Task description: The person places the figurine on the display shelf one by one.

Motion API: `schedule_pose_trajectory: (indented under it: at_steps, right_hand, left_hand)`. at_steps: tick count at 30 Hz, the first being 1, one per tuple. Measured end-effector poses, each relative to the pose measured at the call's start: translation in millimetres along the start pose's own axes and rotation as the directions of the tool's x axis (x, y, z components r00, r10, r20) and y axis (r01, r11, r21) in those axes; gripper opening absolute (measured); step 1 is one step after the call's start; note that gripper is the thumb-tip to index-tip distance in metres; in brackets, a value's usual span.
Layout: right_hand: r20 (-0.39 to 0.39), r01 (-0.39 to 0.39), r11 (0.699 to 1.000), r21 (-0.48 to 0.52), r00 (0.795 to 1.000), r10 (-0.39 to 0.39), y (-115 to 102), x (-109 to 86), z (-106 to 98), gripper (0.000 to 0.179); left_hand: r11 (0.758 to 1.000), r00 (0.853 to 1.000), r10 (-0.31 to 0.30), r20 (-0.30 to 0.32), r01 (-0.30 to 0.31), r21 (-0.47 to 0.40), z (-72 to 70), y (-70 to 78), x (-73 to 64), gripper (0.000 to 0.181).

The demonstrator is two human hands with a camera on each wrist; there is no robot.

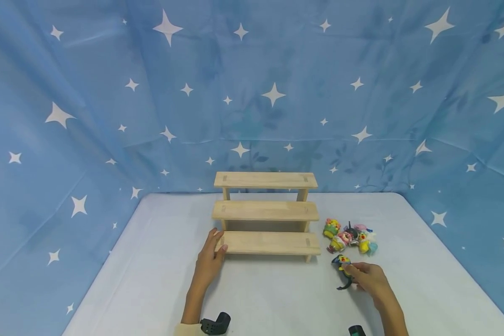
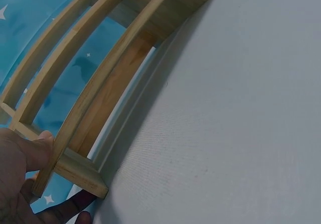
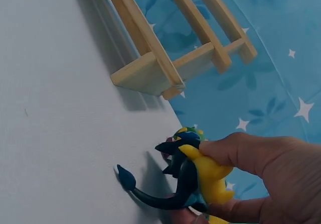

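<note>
A three-step wooden display stand [image 1: 265, 211] stands on the white table, the lowest step nearest me. At that step's left end, my left hand [image 1: 208, 262] grips the corner. In the left wrist view its thumb lies on the step's edge, with fingers around the end support [image 2: 80, 173]. To the stand's right, my right hand [image 1: 373, 281] pinches a small toy figure [image 3: 188, 176] between thumb and fingers. This figure is yellow and dark blue, with a long dark tail ending in a pointed tip. Part of it is hidden by the fingers.
Several small colourful toy figures lie clustered right of the stand, among them a green-bodied one [image 1: 331, 228] and a yellow one [image 1: 363, 244]. A blue curtain [image 1: 252, 116] with white stars hangs behind and at both sides of the table [image 1: 277, 298].
</note>
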State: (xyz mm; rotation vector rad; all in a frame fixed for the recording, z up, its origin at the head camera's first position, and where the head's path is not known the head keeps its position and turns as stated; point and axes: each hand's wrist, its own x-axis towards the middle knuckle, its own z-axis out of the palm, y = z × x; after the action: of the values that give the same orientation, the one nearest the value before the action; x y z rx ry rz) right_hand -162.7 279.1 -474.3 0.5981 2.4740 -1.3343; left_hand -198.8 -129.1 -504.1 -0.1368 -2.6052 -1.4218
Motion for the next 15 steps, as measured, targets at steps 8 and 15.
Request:
schedule_pose_trajectory:
  at_steps: [8,15]
  right_hand:
    - [0.006,-0.068,0.998,0.018,0.998,0.068,-2.8,-2.7,3.2,0.076]
    - [0.041,-0.029,0.991,0.127,0.999,0.025,-10.9,-10.2,1.6,0.069]
  left_hand:
    - [1.000,1.000,-0.003,-0.004,0.003,0.002,0.5,-0.7,0.6,0.048]
    - [1.000,1.000,0.000,0.002,0.000,-0.014,0.2,-2.0,1.7,0.048]
